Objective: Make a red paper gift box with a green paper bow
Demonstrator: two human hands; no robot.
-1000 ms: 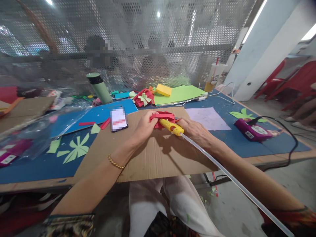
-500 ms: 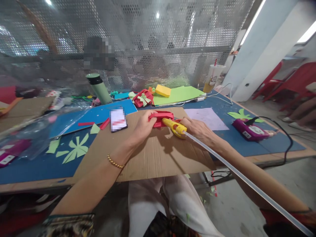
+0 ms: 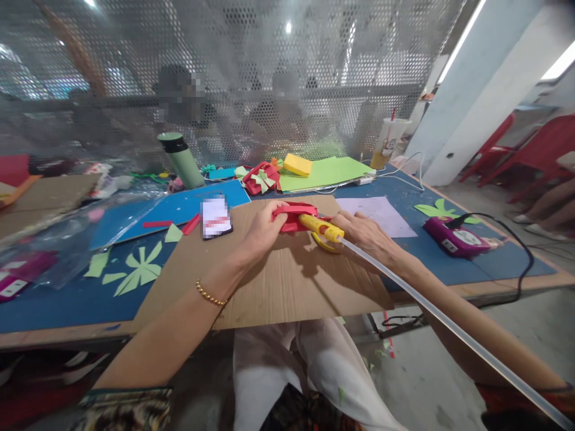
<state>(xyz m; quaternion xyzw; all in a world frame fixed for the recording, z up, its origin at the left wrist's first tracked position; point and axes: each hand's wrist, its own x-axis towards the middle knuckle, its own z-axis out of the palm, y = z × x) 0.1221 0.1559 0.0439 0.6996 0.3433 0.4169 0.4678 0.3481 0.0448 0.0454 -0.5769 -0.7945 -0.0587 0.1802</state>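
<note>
Where glue gun (image 3: 321, 229) meets red paper (image 3: 291, 221), contact hidden

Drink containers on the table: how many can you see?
2. A green cylindrical flask stands back left by the mesh screen; a plastic cup with a red straw stands back right. Clutter may hide others.
</note>
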